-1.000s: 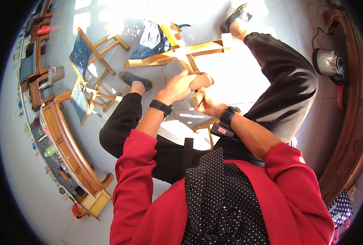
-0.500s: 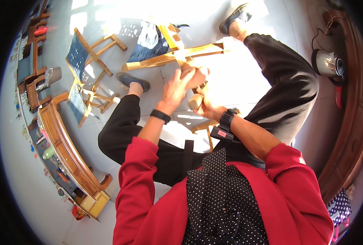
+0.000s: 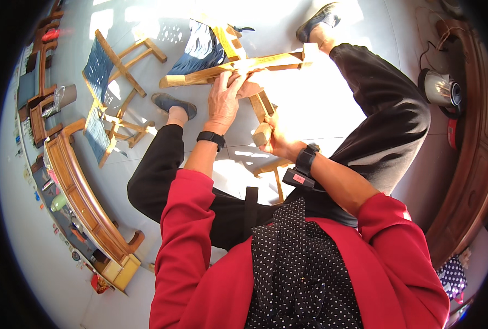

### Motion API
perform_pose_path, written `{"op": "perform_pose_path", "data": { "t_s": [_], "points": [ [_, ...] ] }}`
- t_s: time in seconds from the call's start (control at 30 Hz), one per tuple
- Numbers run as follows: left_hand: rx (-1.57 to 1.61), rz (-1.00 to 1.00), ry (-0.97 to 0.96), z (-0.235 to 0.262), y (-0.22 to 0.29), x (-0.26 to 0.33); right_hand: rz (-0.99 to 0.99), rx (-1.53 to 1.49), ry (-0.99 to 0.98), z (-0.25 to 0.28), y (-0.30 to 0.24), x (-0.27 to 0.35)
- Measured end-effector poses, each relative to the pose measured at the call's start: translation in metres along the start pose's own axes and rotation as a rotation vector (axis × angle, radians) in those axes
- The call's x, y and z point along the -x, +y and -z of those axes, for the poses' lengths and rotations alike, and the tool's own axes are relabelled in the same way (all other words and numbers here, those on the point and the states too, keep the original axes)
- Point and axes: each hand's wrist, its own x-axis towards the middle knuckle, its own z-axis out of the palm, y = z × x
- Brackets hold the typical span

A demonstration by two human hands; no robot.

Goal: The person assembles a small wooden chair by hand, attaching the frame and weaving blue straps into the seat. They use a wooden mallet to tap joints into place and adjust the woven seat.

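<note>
A wooden folding stool (image 3: 200, 77) with blue patterned fabric (image 3: 199, 54) lies between my knees. One of its bars runs toward me and ends in a squared block. My right hand (image 3: 279, 138) is closed around this bar beside the block. My left hand (image 3: 225, 101) is farther along the bar, close to the long crosspiece, with its fingers curled over a tan, sheet-like piece (image 3: 250, 88) pressed to the wood. Glare and the fingers hide most of that piece, so its kind is unclear.
Another folding stool (image 3: 98, 82) with blue fabric stands to the left on the pale floor. Beyond it is a long wooden cabinet (image 3: 85, 203) with small objects along it. On the right, a metal kettle (image 3: 442, 90) stands by dark wooden furniture (image 3: 469, 159).
My left hand has slid away from my right hand, along the bar toward the crosspiece. My right hand keeps its hold near the block.
</note>
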Motion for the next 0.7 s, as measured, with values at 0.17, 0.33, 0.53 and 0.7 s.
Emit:
{"op": "perform_pose_path", "data": {
  "t_s": [0.17, 0.33, 0.53, 0.7],
  "points": [
    [0.438, 0.279, -0.119, -0.008, 0.023, 0.024, 0.002, 0.029, 0.007, 0.001, -0.006, 0.004],
    [0.467, 0.127, -0.212, 0.01, 0.033, 0.04, 0.023, 0.024, -0.056, -0.003, -0.008, 0.01],
    [0.147, 0.058, 0.015, 0.002, 0.003, 0.004, 0.002, 0.016, -0.009, -0.005, -0.004, 0.01],
    [0.455, 0.246, -0.052, -0.013, 0.018, 0.029, 0.039, 0.005, -0.036, -0.009, -0.008, 0.013]
  ]
}}
